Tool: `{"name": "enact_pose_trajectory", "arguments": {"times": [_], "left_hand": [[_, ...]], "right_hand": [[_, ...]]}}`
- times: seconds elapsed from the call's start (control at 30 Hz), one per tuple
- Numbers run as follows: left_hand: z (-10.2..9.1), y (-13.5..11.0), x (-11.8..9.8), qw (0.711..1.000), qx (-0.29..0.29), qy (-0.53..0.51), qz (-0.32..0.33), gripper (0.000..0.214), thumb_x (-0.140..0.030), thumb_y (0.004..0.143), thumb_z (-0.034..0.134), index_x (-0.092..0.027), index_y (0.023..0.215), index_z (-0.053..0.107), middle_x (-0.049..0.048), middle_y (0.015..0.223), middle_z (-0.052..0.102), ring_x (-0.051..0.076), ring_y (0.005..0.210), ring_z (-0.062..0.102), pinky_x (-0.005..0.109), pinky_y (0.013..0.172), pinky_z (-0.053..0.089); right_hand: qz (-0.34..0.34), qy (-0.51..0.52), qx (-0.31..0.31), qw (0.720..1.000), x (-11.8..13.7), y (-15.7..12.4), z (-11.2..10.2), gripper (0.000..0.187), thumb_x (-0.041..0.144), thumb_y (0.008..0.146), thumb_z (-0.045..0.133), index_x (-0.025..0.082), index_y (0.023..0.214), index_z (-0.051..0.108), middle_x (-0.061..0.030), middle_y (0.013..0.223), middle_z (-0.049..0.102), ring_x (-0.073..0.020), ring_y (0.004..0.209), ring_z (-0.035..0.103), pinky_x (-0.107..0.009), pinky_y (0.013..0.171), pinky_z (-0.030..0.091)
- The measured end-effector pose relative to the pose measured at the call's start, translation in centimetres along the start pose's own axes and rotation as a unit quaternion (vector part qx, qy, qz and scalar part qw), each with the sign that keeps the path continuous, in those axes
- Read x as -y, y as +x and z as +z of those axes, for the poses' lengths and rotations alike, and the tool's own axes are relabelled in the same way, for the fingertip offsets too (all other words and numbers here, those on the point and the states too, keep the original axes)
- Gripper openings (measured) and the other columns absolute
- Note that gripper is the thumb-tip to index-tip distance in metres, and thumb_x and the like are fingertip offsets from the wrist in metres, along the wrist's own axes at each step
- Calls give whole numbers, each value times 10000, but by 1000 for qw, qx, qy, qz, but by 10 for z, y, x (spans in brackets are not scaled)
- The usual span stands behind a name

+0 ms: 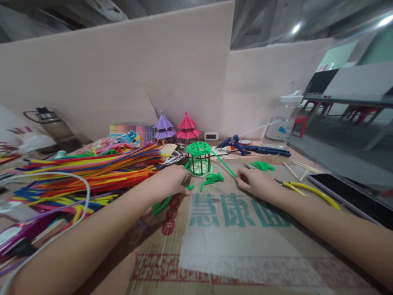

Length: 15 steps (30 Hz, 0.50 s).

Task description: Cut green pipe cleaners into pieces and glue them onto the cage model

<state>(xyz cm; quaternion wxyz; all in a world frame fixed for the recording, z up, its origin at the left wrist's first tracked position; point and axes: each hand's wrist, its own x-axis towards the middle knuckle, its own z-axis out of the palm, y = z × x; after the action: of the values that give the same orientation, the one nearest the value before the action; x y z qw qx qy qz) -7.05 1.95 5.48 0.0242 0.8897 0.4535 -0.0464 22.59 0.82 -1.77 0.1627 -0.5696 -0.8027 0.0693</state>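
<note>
Item 1: green stick [223, 164], just over the cardboard sheet [215, 246]. Its long axis runs diagonally, with the far tip pointing up-left at the roof rim of the green pavilion model [199, 157].
Item 2: right hand [256, 184], fingertips pinched on the stick's near end.
Item 3: left hand [170, 182], palm down near the model's base, fingers loosely bent (I cannot tell from my monitor whether it grips anything).
Risk, as I judge it: a push along the stick could tip the light model or scatter the cut green pieces [215, 178].
</note>
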Motion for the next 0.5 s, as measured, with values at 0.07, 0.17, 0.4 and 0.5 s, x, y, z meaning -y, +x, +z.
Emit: {"name": "enact_pose_trajectory", "arguments": {"times": [0.07, 0.17, 0.4, 0.5], "left_hand": [[-3, 0, 4, 1000, 21, 3, -18, 430, -450, 714, 724, -215, 1069, 673, 75, 1029, 677, 254, 948, 632, 282, 756, 448], [-6, 1, 9, 998, 41, 16, -40, 469, -499, 711, 706, -202, 1071, 671, 92, 1052, 677, 261, 930, 637, 280, 700, 441], [-9, -2, 12, 999, 42, 3, -29, 283, -425, 706, 712, -231, 911, 721, 42, 920, 722, 208, 792, 651, 249, 622, 410], [-5, 1, 7, 998, 32, -49, -3, 199, -293, 749, 666, -255, 932, 736, 7, 927, 742, 175, 818, 662, 225, 688, 432]], "right_hand": [[1, -5, 3, 1000, 1, 0, -1, 117, 301, 857, 461, 216, 803, 521, -16, 683, 623, -160, 595, 511, -263, 538, 277], [2, -16, 4, 1000, 3, 0, -1, 119, 302, 856, 459, 215, 803, 522, -23, 692, 633, -167, 605, 517, -266, 544, 279], [-2, -20, 0, 1000, 2, -1, 0, 127, 311, 863, 451, 220, 801, 514, -21, 697, 634, -172, 613, 524, -266, 553, 291], [-5, -12, 3, 1000, 0, 0, 2, 124, 311, 861, 454, 221, 795, 507, -15, 688, 627, -167, 603, 517, -264, 550, 295]]}}
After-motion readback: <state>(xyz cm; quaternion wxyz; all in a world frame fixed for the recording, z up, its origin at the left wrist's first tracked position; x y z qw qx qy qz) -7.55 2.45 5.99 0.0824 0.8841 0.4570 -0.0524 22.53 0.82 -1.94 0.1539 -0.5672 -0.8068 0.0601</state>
